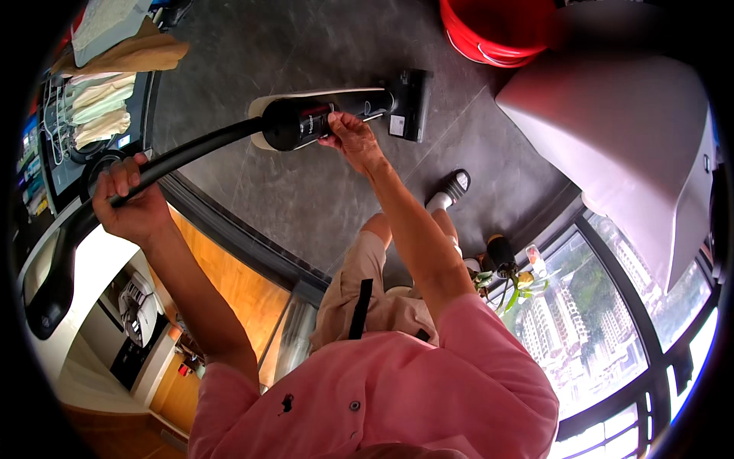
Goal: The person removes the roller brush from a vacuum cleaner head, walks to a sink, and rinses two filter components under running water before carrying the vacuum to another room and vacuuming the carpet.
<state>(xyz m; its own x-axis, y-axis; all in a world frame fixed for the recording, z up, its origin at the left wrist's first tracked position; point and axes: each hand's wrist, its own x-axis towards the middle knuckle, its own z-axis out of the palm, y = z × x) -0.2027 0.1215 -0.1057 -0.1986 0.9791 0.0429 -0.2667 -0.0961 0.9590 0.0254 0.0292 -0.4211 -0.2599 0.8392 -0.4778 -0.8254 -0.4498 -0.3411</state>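
A black Haier upright floor cleaner (284, 123) stretches across the upper middle of the view, its flat floor head (412, 106) on the dark tiles. Its long curved handle tube (200, 143) runs down to the left and ends in a thick black grip (53, 298). My left hand (132, 201) is wrapped around this tube above the grip. On the front of the machine's body, my right hand (355, 140) grips the edge of a dark cylindrical part with thumb and fingers. The palm hides part of that section.
A red bucket (496, 31) stands at the top right, near a large pale cabinet-like object (608, 143). Potted plants (510, 281) sit by the window (573, 321). Hanging clothes (100, 109) are at the left. A dark door track (229, 224) borders the wooden floor (246, 275).
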